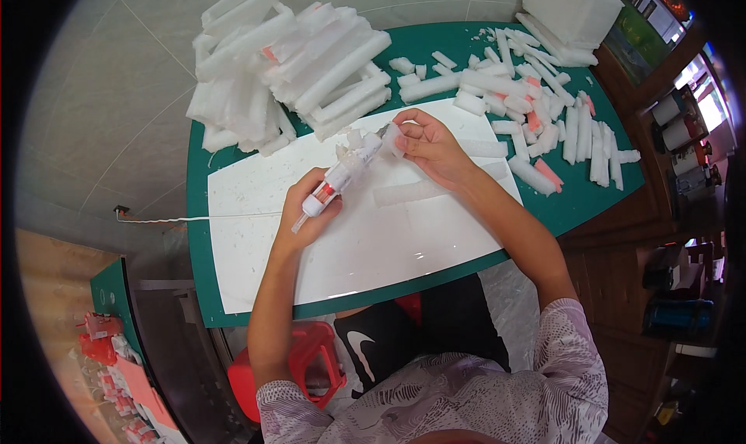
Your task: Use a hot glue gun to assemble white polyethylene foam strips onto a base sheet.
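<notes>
Head view: the left hand (307,203) has its fingers wrapped round a white tool (330,186) with a red marking; looks like a glue gun. The right hand (426,147) pinches a small foam piece (395,141) between thumb and fingers, right by the dark tip; contact between tip and piece can't be told. Both are over the upper middle of the white board (256,269). Tool slants up and right, probably so the tip faces the piece while the rear end, with a clear rod poking out, stays clear of the fingers. Crumpled whitish stuff sits round the tool's front; can't tell what.

White cord (194,219) runs in from the wall socket (120,211) on the left, which likely suits the left-hand hold; its end near the hand is hidden. Board presumably keeps the green table (200,265) clean.

Edges: foam pile (249,71) at far left overhangs the table edge; loose offcuts (497,82) crowd the far right side, so little room there. A flat foam strip (408,193) lies below the right hand. Most free room: bare board toward the front edge, on the person's side; the cord limits the left.
</notes>
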Action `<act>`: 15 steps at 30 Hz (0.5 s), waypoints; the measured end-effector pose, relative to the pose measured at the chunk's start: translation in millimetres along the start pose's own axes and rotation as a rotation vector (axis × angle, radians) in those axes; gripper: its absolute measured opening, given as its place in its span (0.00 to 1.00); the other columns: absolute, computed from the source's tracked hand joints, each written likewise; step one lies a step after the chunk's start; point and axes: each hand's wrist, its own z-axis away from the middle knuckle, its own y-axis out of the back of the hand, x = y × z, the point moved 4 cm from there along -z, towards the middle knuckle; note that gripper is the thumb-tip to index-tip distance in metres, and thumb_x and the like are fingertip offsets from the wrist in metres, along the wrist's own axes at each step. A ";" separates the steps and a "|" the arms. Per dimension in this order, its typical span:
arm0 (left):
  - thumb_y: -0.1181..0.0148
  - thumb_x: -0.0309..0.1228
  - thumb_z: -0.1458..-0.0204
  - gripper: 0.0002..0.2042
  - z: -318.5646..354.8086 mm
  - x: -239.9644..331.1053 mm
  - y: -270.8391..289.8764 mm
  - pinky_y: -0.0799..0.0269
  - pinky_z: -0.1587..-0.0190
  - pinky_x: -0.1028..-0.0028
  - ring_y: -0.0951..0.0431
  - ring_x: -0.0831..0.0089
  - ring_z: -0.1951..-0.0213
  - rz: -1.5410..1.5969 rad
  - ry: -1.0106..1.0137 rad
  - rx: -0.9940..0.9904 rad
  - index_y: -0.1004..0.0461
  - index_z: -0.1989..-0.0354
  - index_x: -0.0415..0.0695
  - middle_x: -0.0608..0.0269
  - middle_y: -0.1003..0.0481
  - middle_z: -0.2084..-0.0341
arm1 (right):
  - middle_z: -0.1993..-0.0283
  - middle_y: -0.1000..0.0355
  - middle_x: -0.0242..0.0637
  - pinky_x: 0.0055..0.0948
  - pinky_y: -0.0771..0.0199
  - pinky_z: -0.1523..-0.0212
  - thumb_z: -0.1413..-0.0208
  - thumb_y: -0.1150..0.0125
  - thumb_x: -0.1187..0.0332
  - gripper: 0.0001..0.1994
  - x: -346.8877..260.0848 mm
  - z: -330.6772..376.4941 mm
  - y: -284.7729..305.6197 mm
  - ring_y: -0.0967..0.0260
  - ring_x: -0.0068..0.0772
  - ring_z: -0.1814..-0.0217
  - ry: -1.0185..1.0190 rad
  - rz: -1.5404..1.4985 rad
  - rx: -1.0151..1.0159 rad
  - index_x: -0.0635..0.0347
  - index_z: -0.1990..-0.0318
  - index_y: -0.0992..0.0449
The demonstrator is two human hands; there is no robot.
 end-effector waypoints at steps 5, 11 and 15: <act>0.39 0.19 0.60 0.13 -0.5 0.0 -1.6 0.33 0.58 0.75 0.27 0.75 0.66 0.048 0.034 -0.004 0.27 0.63 0.41 0.65 0.26 0.71 | 0.53 0.25 0.36 0.24 0.30 0.46 0.41 0.39 0.74 0.15 -0.2 0.3 0.5 0.29 0.23 0.50 0.019 -0.004 -0.005 0.57 0.48 0.34; 0.39 0.20 0.61 0.12 0.1 -1.8 -0.5 0.34 0.59 0.75 0.27 0.75 0.67 0.038 0.043 0.005 0.27 0.65 0.41 0.66 0.26 0.71 | 0.53 0.25 0.35 0.24 0.30 0.47 0.42 0.38 0.74 0.16 -0.4 0.0 0.2 0.29 0.23 0.51 0.026 0.012 0.000 0.58 0.48 0.33; 0.39 0.20 0.61 0.12 -0.2 -1.6 -1.1 0.34 0.59 0.75 0.28 0.75 0.67 0.059 0.040 -0.006 0.27 0.65 0.42 0.66 0.27 0.72 | 0.53 0.26 0.34 0.23 0.30 0.48 0.42 0.37 0.74 0.16 -1.3 0.4 0.4 0.29 0.22 0.52 0.038 0.026 0.001 0.58 0.48 0.33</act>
